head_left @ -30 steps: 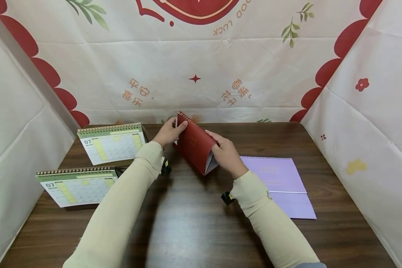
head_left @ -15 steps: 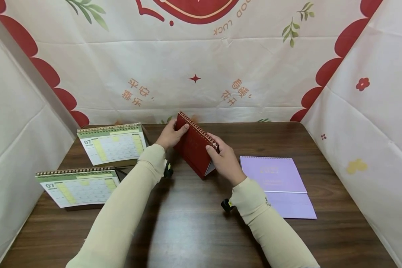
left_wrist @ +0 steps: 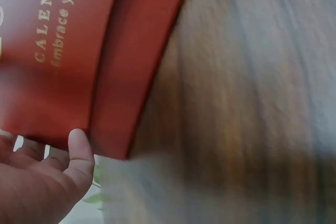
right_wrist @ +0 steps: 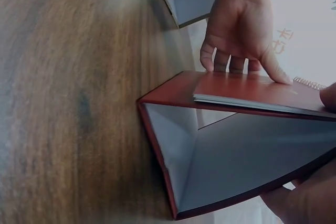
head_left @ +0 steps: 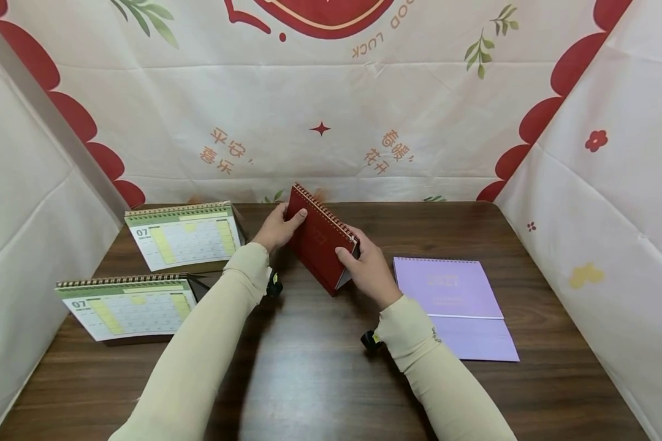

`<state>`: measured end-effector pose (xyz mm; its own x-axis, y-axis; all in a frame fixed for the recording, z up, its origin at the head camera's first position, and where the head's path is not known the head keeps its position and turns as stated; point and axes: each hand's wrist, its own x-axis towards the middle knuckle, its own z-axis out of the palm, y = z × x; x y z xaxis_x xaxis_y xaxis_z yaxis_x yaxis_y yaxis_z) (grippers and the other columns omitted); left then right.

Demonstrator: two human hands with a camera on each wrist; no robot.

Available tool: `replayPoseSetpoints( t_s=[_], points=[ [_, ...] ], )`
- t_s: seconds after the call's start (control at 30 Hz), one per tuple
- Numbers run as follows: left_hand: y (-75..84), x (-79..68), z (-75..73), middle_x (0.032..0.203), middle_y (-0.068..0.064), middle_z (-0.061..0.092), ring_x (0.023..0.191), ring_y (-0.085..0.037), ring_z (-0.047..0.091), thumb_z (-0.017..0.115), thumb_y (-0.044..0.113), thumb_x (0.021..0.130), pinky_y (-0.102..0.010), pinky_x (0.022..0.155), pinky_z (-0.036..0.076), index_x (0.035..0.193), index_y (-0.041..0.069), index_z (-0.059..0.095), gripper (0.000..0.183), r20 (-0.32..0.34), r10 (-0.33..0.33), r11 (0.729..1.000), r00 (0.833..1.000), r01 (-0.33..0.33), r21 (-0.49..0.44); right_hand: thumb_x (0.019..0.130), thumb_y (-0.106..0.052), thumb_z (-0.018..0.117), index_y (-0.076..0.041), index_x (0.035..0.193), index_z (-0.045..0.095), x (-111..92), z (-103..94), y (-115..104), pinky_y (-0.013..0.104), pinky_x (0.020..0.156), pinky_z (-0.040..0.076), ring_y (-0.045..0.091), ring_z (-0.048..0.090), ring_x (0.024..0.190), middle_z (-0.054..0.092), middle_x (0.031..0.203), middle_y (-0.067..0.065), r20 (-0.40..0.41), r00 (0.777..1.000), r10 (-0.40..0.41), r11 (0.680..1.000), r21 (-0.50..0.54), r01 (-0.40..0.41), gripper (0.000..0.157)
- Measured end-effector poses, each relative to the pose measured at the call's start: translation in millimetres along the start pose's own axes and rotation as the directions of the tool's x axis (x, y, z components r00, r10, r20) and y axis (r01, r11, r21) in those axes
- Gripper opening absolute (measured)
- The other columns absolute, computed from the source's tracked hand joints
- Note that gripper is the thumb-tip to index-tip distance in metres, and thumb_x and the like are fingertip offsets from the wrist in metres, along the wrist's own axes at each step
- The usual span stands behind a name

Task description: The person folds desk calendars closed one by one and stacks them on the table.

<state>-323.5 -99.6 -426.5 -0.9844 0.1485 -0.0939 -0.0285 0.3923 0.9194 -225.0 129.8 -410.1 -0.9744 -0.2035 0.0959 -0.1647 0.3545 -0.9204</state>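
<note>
A red spiral-bound desk calendar (head_left: 319,242) stands as a tent at the back middle of the table, set at an angle. My left hand (head_left: 274,228) holds its far left end, thumb on the front cover. At the near right end my right hand (head_left: 371,272) grips it, thumb in front and fingers behind. Gold lettering shows on the red cover (left_wrist: 58,77) in the left wrist view, with the left thumb at its edge. Seen from the right wrist, the folded stand has a grey inside (right_wrist: 236,156), and the right hand (right_wrist: 310,198) is partly cut off.
Two desk calendars with green-headed pages stand on the left, a rear one (head_left: 190,237) and a front one (head_left: 129,311). A purple calendar (head_left: 463,288) lies flat at right on the brown wooden table (head_left: 298,380). A printed white cloth (head_left: 320,92) encloses the back and sides.
My right hand has shifted its grip, so its thumb now lies on the front cover near the spiral. The red calendar has tilted, showing its spiral more. The other calendars have stayed put.
</note>
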Motion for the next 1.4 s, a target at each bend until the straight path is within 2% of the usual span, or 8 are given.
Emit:
replayPoseSetpoints(
  t_s=[0.2, 0.33, 0.6, 0.73, 0.83, 1.1, 1.23, 1.4],
  points=[
    [-5.7, -4.9, -5.8, 0.129, -0.016, 0.053, 0.119, -0.030, 0.051, 0.051, 0.052, 0.099, -0.048, 0.103, 0.040, 0.143, 0.007, 0.041, 0.065, 0.073, -0.032, 0.999, 0.997, 0.030, 0.032, 0.100, -0.028, 0.062, -0.021, 0.149, 0.040, -1.6, 1.4, 2.8, 0.039, 0.084, 0.055, 0.021, 0.066, 0.102, 0.059, 0.130, 0.006, 0.013, 1.000, 0.005, 1.000, -0.002, -0.005, 0.055],
    [-5.5, -7.3, -8.8, 0.128, -0.017, 0.054, 0.118, -0.031, 0.052, 0.052, 0.051, 0.099, -0.048, 0.101, 0.042, 0.143, 0.006, 0.041, 0.064, 0.086, -0.033, 0.999, 0.996, 0.031, 0.033, 0.099, -0.028, 0.062, -0.020, 0.149, 0.039, -1.5, 3.0, 5.0, 0.041, 0.086, 0.054, 0.021, 0.065, 0.103, 0.059, 0.129, 0.006, 0.020, 1.000, 0.004, 1.000, -0.015, -0.004, 0.055],
    [-10.1, -10.5, -19.2, 0.130, -0.014, 0.054, 0.120, -0.029, 0.053, 0.058, 0.039, 0.101, -0.050, 0.100, 0.045, 0.143, 0.010, 0.046, 0.052, 0.135, -0.076, 0.997, 0.988, 0.078, -0.012, 0.097, -0.032, 0.065, -0.017, 0.148, 0.040, -2.9, -3.6, 5.6, 0.043, 0.091, 0.051, 0.021, 0.063, 0.107, 0.060, 0.128, 0.007, 0.056, 0.996, 0.076, 0.996, -0.042, -0.074, 0.058],
    [-13.0, -15.5, -23.6, 0.125, -0.013, 0.056, 0.113, -0.028, 0.054, 0.056, 0.024, 0.103, -0.045, 0.096, 0.045, 0.135, 0.009, 0.052, 0.035, 0.122, -0.088, 0.996, 0.989, 0.084, 0.033, 0.097, -0.040, 0.063, -0.016, 0.150, 0.037, -7.6, -13.6, 6.7, 0.045, 0.093, 0.048, 0.023, 0.061, 0.112, 0.060, 0.130, 0.008, 0.090, 0.989, 0.116, 0.991, -0.082, -0.109, 0.064],
    [-13.0, -19.9, -23.8, 0.122, -0.014, 0.058, 0.108, -0.029, 0.054, 0.053, 0.018, 0.104, -0.043, 0.090, 0.044, 0.130, 0.006, 0.054, 0.029, 0.109, -0.096, 0.994, 0.989, 0.088, 0.071, 0.098, -0.046, 0.060, -0.016, 0.148, 0.039, -12.9, -20.0, 8.3, 0.044, 0.096, 0.046, 0.022, 0.057, 0.118, 0.059, 0.132, 0.006, 0.073, 0.989, 0.125, 0.985, -0.131, -0.115, 0.062],
    [-10.0, -29.0, -14.8, 0.118, -0.014, 0.060, 0.106, -0.027, 0.054, 0.054, 0.018, 0.104, -0.042, 0.090, 0.041, 0.126, 0.005, 0.056, 0.026, 0.045, -0.135, 0.991, 0.990, 0.134, 0.020, 0.096, -0.046, 0.062, -0.008, 0.133, 0.047, -19.3, -31.6, 13.7, 0.048, 0.100, 0.045, 0.030, 0.055, 0.123, 0.056, 0.133, 0.013, -0.085, 0.988, 0.125, 0.979, -0.150, -0.137, 0.055],
    [-9.9, -36.7, -11.3, 0.116, -0.015, 0.061, 0.104, -0.027, 0.055, 0.054, 0.017, 0.104, -0.042, 0.088, 0.043, 0.125, 0.003, 0.056, 0.025, 0.011, -0.125, 0.992, 0.992, 0.124, 0.036, 0.096, -0.043, 0.062, -0.007, 0.121, 0.051, -19.9, -30.6, 17.4, 0.047, 0.094, 0.046, 0.029, 0.057, 0.115, 0.059, 0.125, 0.013, -0.140, 0.982, 0.126, 0.977, -0.156, -0.148, 0.045],
    [-8.2, -45.0, -8.5, 0.115, -0.014, 0.059, 0.100, -0.026, 0.058, 0.055, 0.015, 0.103, -0.040, 0.082, 0.046, 0.124, 0.004, 0.053, 0.024, 0.000, -0.103, 0.993, 0.995, 0.103, 0.061, 0.099, -0.026, 0.061, -0.007, 0.105, 0.060, -19.9, -30.2, 18.6, 0.043, 0.088, 0.048, 0.027, 0.060, 0.109, 0.065, 0.118, 0.012, -0.131, 0.989, 0.069, 0.978, -0.188, -0.093, 0.020]
  ],
)
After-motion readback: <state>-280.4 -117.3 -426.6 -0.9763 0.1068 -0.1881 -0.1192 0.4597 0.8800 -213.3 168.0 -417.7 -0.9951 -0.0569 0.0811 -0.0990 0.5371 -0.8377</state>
